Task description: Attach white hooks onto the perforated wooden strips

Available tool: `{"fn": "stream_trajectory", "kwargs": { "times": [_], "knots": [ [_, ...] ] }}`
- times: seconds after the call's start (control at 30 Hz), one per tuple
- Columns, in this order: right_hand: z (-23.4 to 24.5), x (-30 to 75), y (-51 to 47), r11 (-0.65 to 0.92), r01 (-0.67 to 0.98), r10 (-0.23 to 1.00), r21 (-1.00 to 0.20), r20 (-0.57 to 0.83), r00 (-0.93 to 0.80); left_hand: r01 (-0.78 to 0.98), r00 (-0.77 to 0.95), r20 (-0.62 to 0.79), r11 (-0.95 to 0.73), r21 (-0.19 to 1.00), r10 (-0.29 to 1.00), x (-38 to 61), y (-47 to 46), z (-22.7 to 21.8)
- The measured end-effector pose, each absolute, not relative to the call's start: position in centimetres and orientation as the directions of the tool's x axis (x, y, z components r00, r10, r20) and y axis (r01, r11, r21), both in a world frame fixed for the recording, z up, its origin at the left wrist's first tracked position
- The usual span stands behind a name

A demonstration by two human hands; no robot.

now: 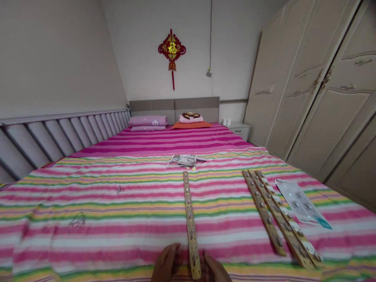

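Observation:
A long, narrow tan strip (188,209) with several small shiny metal pieces along it lies lengthwise on the striped bed cover. At its near end, my left hand (167,263) is on the left side with the fingers partly extended, and a small gap shows between it and the strip. On the other side my right hand (216,269) has its fingertips close beside the strip's right edge; whether they touch it I cannot tell. Neither hand appears to grip anything. Both hands are cut off by the bottom of the view.
To the right lie several similar strips (263,207), some with white round pieces, beside a clear plastic packet (302,204) holding metal pieces. Another crumpled packet (184,160) lies farther up the bed. A small clear scrap (120,189) and a thin loop (77,222) are at left.

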State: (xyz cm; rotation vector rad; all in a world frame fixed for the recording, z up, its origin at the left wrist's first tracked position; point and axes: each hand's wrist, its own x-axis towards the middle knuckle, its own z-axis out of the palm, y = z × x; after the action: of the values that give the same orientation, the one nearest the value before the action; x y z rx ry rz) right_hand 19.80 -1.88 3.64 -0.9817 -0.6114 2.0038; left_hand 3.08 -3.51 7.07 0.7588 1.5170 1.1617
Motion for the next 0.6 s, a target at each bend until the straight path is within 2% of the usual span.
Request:
{"fn": "stream_trajectory", "kwargs": {
  "times": [0.13, 0.3, 0.4, 0.47, 0.6],
  "knots": [
    [4.5, 18.1, -2.0, -0.633, -0.553, 0.774, -0.541, -0.466, -0.429, -0.207, -0.190, -0.440, 0.402, 0.892, 0.878, 3.9, -3.4, 7.8],
    [5.9, 17.4, -2.3, -0.711, -0.581, 0.703, -0.397, -0.429, -0.567, -0.262, -0.093, -0.421, 0.386, 0.885, 0.902, 4.7, -3.4, 7.5],
    [6.5, 17.2, -2.4, -0.693, -0.615, 0.721, -0.376, -0.373, -0.585, -0.210, -0.136, -0.362, 0.330, 0.920, 0.922, 4.9, -3.7, 8.2],
    [6.6, 16.9, -2.5, -0.686, -0.622, 0.727, -0.377, -0.338, -0.597, -0.136, -0.184, -0.272, 0.250, 0.959, 0.945, 5.2, -3.9, 8.6],
    [6.0, 15.8, -2.4, -0.607, -0.631, 0.787, -0.483, -0.253, -0.563, 0.024, -0.326, -0.118, 0.133, 0.991, 0.938, 6.1, -4.2, 8.3]
  ]
}}
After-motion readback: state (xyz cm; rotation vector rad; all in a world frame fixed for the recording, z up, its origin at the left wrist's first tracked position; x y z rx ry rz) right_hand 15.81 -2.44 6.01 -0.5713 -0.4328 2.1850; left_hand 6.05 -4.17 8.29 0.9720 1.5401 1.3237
